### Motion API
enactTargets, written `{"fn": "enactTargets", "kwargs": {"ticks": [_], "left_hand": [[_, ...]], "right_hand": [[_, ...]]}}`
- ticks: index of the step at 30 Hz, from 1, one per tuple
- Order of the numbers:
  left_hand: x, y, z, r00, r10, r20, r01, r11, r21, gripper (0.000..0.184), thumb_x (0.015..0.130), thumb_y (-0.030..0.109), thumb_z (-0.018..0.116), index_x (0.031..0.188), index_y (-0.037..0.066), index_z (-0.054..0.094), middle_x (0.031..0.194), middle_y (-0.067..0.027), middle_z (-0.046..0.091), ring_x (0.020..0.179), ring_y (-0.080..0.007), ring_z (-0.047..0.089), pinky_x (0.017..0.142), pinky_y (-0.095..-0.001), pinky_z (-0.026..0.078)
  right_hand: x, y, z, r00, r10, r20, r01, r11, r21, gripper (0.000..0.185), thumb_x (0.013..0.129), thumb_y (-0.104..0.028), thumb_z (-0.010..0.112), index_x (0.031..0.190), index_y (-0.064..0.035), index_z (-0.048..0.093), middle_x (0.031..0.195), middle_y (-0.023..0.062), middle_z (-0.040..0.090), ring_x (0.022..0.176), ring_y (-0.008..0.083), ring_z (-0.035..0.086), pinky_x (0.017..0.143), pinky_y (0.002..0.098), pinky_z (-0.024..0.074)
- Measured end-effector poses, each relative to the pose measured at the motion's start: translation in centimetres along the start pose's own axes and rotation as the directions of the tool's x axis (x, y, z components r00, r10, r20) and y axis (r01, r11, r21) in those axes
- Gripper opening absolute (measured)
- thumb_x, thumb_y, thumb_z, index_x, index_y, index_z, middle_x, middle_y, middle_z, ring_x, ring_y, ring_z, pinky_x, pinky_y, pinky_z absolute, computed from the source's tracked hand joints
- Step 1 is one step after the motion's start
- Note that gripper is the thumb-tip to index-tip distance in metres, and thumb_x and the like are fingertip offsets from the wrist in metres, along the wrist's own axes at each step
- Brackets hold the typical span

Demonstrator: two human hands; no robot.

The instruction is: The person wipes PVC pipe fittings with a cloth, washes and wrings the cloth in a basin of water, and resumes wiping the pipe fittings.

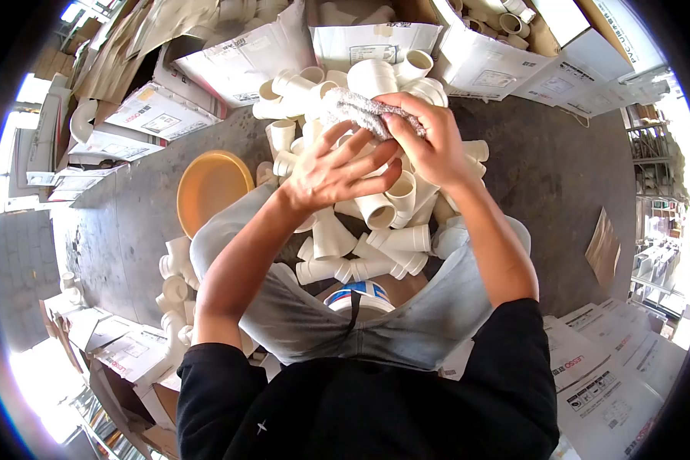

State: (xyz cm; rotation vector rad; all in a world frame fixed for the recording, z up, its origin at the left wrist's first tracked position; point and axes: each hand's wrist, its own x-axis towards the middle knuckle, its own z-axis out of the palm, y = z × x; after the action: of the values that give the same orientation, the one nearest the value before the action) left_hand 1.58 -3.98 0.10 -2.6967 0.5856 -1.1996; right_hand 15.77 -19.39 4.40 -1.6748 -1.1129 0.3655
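Grey, stained floor (571, 165) surrounds a heap of cream pipe fittings (332, 235), which lies in front of the seated person and partly between their knees. Beyond the heap stands a row of white cardboard boxes (245, 65), some with more fittings inside. Directly over the far half of the heap is a crumpled grey-white cloth (358, 109); whether it is a glove or a rag cannot be told. The right hand (431, 138) grips the cloth, pinching it between thumb and fingers. The left hand (337, 170), also over the heap, is spread with its fingers apart, close to the cloth; whether its fingertips touch the cloth is unclear. Left of the heap sits a yellow tub (211, 185). At the near edge of the heap, between the thighs, is a white bucket (358, 296) with blue print. Well to the right of the heap rests a brown cardboard piece (604, 247).
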Motion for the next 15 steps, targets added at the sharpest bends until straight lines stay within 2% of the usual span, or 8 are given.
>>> {"fn": "enactTargets", "kwargs": {"ticks": [3, 4, 7, 8, 11, 13, 14, 15], "left_hand": [[0.5, -0.7, -0.9, 0.999, 0.035, -0.024, -0.035, 0.999, -0.001, 0.033, 0.083, 0.019, 0.076, 0.110, 0.029, 0.060, 0.133, 0.0071, 0.063, 0.123, -0.0233, 0.062, 0.099, -0.0398, 0.054], [0.9, -0.8, -1.3, 0.999, 0.036, -0.022, -0.036, 0.999, -0.015, 0.035, 0.082, 0.019, 0.078, 0.110, 0.029, 0.060, 0.135, 0.0073, 0.062, 0.125, -0.0257, 0.062, 0.095, -0.0400, 0.055], [0.8, -1.1, -1.0, 0.998, -0.005, -0.059, 0.002, 0.999, -0.047, 0.038, 0.080, 0.017, 0.078, 0.113, 0.027, 0.061, 0.137, 0.0026, 0.062, 0.127, -0.0289, 0.061, 0.097, -0.0423, 0.055], [0.8, -1.2, -1.1, 0.998, -0.061, -0.012, 0.059, 0.992, -0.110, 0.044, 0.078, 0.014, 0.078, 0.117, 0.025, 0.060, 0.138, -0.0019, 0.062, 0.126, -0.0314, 0.061, 0.096, -0.0443, 0.055], [0.3, -1.8, 0.1, 0.971, -0.231, 0.057, 0.238, 0.949, -0.209, 0.066, 0.063, 0.005, 0.085, 0.124, 0.016, 0.060, 0.133, -0.0112, 0.065, 0.118, -0.0339, 0.067, 0.096, -0.0461, 0.053], [1.1, -0.7, -0.3, 0.872, -0.468, 0.148, 0.488, 0.798, -0.353, 0.074, 0.061, 0.010, 0.092, 0.128, 0.013, 0.060, 0.128, -0.0129, 0.067, 0.114, -0.0331, 0.068, 0.096, -0.0432, 0.054], [0.6, -0.5, 0.7, 0.794, -0.587, 0.157, 0.594, 0.694, -0.407, 0.073, 0.063, 0.020, 0.093, 0.127, 0.010, 0.060, 0.128, -0.0133, 0.067, 0.112, -0.0367, 0.067, 0.094, -0.0446, 0.055], [1.4, 0.2, 0.2, 0.567, -0.768, 0.297, 0.815, 0.471, -0.339, 0.075, 0.067, 0.019, 0.094, 0.131, 0.009, 0.056, 0.123, -0.0167, 0.068, 0.108, -0.0317, 0.071, 0.089, -0.0414, 0.057]], "right_hand": [[1.2, 2.5, -1.7, 0.934, -0.352, -0.060, 0.297, 0.859, -0.416, 0.026, 0.097, -0.014, 0.064, 0.119, -0.0022, 0.070, 0.105, 0.0147, 0.076, 0.095, 0.0319, 0.074, 0.086, 0.0393, 0.0566], [1.5, 2.5, -2.6, 0.953, -0.291, -0.086, 0.213, 0.845, -0.490, 0.024, 0.097, -0.015, 0.065, 0.117, -0.0056, 0.072, 0.108, 0.0166, 0.076, 0.096, 0.0371, 0.073, 0.085, 0.0406, 0.0571], [1.9, 4.7, -4.3, 0.951, 0.032, -0.309, -0.194, 0.839, -0.509, 0.024, 0.097, -0.027, 0.063, 0.112, -0.0143, 0.077, 0.100, 0.0145, 0.077, 0.082, 0.0369, 0.074, 0.077, 0.0422, 0.0587], [1.8, 5.9, -4.4, 0.948, 0.043, -0.317, -0.209, 0.833, -0.512, 0.024, 0.095, -0.023, 0.066, 0.115, -0.0143, 0.076, 0.096, 0.0138, 0.078, 0.074, 0.0364, 0.074, 0.073, 0.0421, 0.0585], [1.0, 4.0, -2.2, 0.981, -0.013, -0.193, -0.082, 0.876, -0.475, 0.025, 0.095, -0.021, 0.067, 0.117, -0.0143, 0.076, 0.096, 0.0133, 0.078, 0.076, 0.0331, 0.075, 0.072, 0.0422, 0.0583], [0.6, 3.3, 0.2, 0.969, -0.166, -0.186, 0.099, 0.941, -0.325, 0.023, 0.095, -0.017, 0.070, 0.115, -0.0075, 0.072, 0.115, 0.0135, 0.075, 0.110, 0.0309, 0.071, 0.096, 0.0435, 0.0550], [0.3, 2.6, 1.6, 0.948, -0.263, -0.181, 0.191, 0.921, -0.339, 0.023, 0.095, -0.014, 0.069, 0.117, -0.0069, 0.070, 0.120, 0.0134, 0.074, 0.116, 0.0313, 0.069, 0.103, 0.0444, 0.0516], [0.1, 1.8, 2.6, 0.917, -0.359, -0.176, 0.282, 0.892, -0.352, 0.025, 0.095, -0.011, 0.069, 0.120, -0.0063, 0.068, 0.126, 0.0132, 0.072, 0.121, 0.0317, 0.066, 0.110, 0.0453, 0.0481]]}}
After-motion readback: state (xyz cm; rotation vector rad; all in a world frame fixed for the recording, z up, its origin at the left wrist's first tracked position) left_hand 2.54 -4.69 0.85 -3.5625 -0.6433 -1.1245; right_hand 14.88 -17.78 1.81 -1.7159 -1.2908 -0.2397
